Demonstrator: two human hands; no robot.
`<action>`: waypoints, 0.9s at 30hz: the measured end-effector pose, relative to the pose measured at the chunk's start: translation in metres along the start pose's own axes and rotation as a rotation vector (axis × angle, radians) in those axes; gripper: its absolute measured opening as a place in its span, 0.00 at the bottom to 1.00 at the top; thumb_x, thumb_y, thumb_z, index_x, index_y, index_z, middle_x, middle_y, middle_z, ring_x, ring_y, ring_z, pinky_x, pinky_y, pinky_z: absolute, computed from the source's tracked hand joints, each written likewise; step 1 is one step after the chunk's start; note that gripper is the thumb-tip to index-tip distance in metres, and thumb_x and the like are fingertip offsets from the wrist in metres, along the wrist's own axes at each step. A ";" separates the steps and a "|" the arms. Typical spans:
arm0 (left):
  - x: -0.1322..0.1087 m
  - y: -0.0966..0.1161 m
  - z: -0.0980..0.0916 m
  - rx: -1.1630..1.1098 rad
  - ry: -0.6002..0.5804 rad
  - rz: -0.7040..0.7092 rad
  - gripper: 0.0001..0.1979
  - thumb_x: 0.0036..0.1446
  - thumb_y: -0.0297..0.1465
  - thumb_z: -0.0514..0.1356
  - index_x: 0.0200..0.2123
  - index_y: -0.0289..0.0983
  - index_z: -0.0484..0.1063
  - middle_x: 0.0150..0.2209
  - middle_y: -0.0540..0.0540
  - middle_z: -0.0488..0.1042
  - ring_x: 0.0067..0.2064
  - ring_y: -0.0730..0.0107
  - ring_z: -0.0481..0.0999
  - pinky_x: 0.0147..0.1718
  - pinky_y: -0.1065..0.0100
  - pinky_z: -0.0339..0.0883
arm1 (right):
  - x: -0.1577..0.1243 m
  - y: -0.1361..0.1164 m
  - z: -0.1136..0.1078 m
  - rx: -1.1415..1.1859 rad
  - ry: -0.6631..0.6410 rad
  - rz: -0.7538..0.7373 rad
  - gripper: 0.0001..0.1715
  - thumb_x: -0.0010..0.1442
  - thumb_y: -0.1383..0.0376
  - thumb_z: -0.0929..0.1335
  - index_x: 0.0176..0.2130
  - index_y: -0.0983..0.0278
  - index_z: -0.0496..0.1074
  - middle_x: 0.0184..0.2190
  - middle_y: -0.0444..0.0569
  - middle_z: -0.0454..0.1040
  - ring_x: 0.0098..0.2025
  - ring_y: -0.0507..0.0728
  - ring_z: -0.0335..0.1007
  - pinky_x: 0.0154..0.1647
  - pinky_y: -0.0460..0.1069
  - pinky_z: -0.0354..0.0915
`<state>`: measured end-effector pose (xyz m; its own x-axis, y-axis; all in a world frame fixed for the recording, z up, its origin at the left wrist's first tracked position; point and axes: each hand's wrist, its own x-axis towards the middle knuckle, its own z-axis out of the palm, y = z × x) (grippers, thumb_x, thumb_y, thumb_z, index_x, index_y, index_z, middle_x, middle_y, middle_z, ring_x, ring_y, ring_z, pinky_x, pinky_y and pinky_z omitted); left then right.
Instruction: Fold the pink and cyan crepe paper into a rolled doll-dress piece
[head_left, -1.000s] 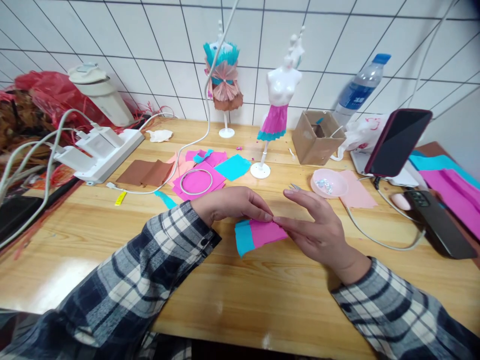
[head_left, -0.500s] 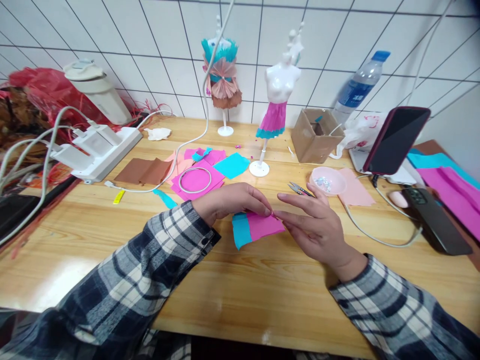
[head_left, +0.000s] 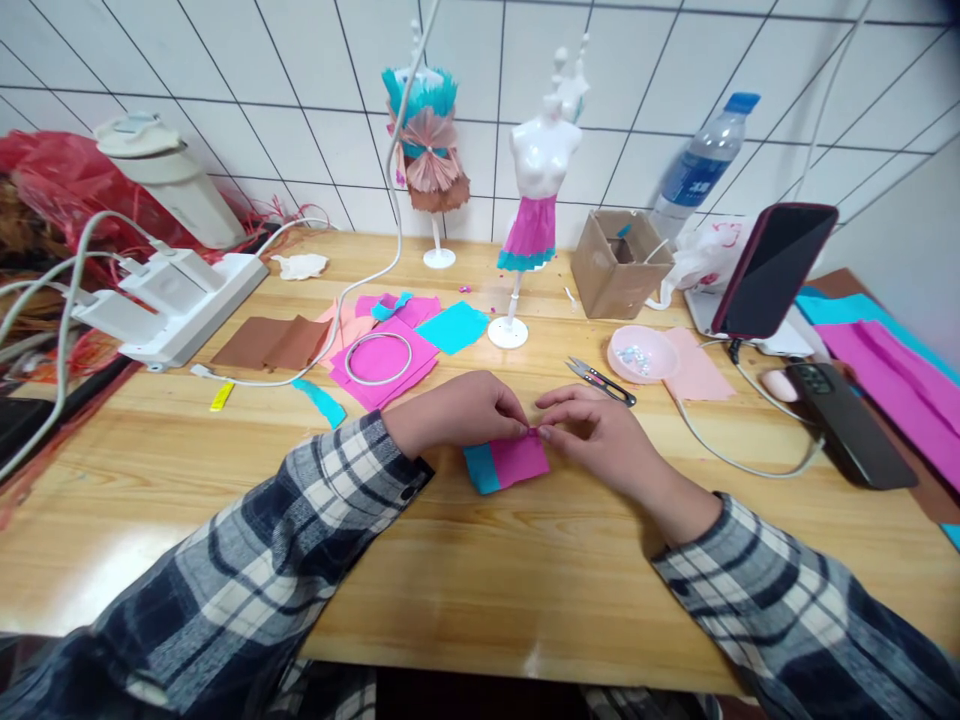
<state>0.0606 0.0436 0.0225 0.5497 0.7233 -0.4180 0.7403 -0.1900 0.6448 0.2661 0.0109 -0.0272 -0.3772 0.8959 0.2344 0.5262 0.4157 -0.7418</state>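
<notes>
A magenta and blue crepe paper piece (head_left: 517, 460) hangs between my hands, just above the wooden table. My left hand (head_left: 480, 408) pinches its upper edge, with the blue strip at the left end below that hand. At the upper right corner, my right hand (head_left: 589, 430) holds the magenta edge between thumb and fingers. Thread snips (head_left: 600, 382) lie just beyond my right hand. Behind them stands a pink bowl (head_left: 643, 355) holding small shiny beads. A white mannequin (head_left: 544, 155) in a magenta and blue skirt stands farther back.
Paper sheets and a metal ring (head_left: 379, 359) lie at the left, near a power strip (head_left: 199, 310). A dressed mannequin (head_left: 431, 150), a cardboard box (head_left: 621, 265) and a bottle (head_left: 705, 165) stand behind. Phones (head_left: 855, 425) and cables are at the right.
My right hand's spread fingers have drawn in and closed on the paper's upper edge. My left hand keeps its pinch. The whole view has shifted slightly.
</notes>
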 end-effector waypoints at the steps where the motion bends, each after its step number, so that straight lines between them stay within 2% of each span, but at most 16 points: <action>1: 0.000 0.001 0.001 0.022 0.006 0.004 0.13 0.53 0.35 0.60 0.38 0.40 0.83 0.32 0.51 0.82 0.32 0.71 0.75 0.29 0.74 0.61 | 0.000 0.001 0.000 -0.001 0.003 0.007 0.05 0.55 0.63 0.72 0.33 0.58 0.80 0.42 0.50 0.79 0.46 0.60 0.75 0.50 0.58 0.69; 4: 0.000 0.001 0.004 0.078 0.028 0.015 0.13 0.53 0.34 0.59 0.38 0.39 0.83 0.32 0.49 0.82 0.32 0.71 0.75 0.28 0.73 0.59 | 0.001 0.003 0.001 -0.013 0.003 0.009 0.05 0.55 0.64 0.72 0.34 0.58 0.80 0.44 0.50 0.78 0.47 0.60 0.74 0.52 0.59 0.68; 8: 0.001 0.002 0.007 0.132 0.046 0.027 0.14 0.53 0.34 0.58 0.37 0.39 0.83 0.32 0.49 0.82 0.30 0.71 0.74 0.28 0.72 0.58 | 0.002 0.004 0.001 -0.071 -0.004 -0.013 0.04 0.54 0.64 0.72 0.32 0.57 0.80 0.44 0.49 0.79 0.47 0.60 0.75 0.52 0.60 0.68; 13: 0.003 0.000 0.011 0.171 0.064 0.027 0.15 0.53 0.35 0.57 0.38 0.39 0.82 0.33 0.48 0.82 0.31 0.70 0.74 0.28 0.72 0.58 | 0.002 0.007 0.002 -0.109 -0.023 -0.020 0.07 0.55 0.64 0.71 0.36 0.56 0.80 0.46 0.49 0.78 0.48 0.60 0.74 0.52 0.59 0.68; 21: 0.002 -0.001 0.010 0.198 0.072 0.037 0.15 0.55 0.34 0.57 0.40 0.40 0.82 0.36 0.48 0.83 0.34 0.68 0.77 0.32 0.71 0.62 | 0.003 0.012 0.004 -0.198 -0.036 -0.021 0.04 0.53 0.66 0.71 0.29 0.57 0.78 0.44 0.47 0.78 0.45 0.60 0.74 0.51 0.59 0.67; 24: -0.001 -0.004 0.009 0.233 0.120 0.062 0.15 0.56 0.34 0.58 0.43 0.40 0.81 0.41 0.47 0.82 0.40 0.65 0.78 0.36 0.70 0.64 | 0.003 0.017 0.003 -0.222 -0.016 -0.012 0.04 0.52 0.67 0.71 0.29 0.57 0.78 0.45 0.46 0.78 0.45 0.59 0.74 0.52 0.60 0.66; 27: -0.005 -0.008 0.014 0.319 0.216 0.106 0.15 0.56 0.36 0.59 0.44 0.40 0.79 0.43 0.46 0.81 0.43 0.62 0.77 0.40 0.68 0.64 | 0.003 0.019 0.003 -0.226 -0.015 -0.023 0.05 0.53 0.66 0.71 0.30 0.57 0.79 0.45 0.47 0.78 0.45 0.59 0.74 0.51 0.59 0.66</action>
<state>0.0571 0.0321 0.0108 0.5606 0.8051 -0.1939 0.7858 -0.4432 0.4314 0.2731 0.0211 -0.0423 -0.4021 0.8838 0.2391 0.6736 0.4624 -0.5766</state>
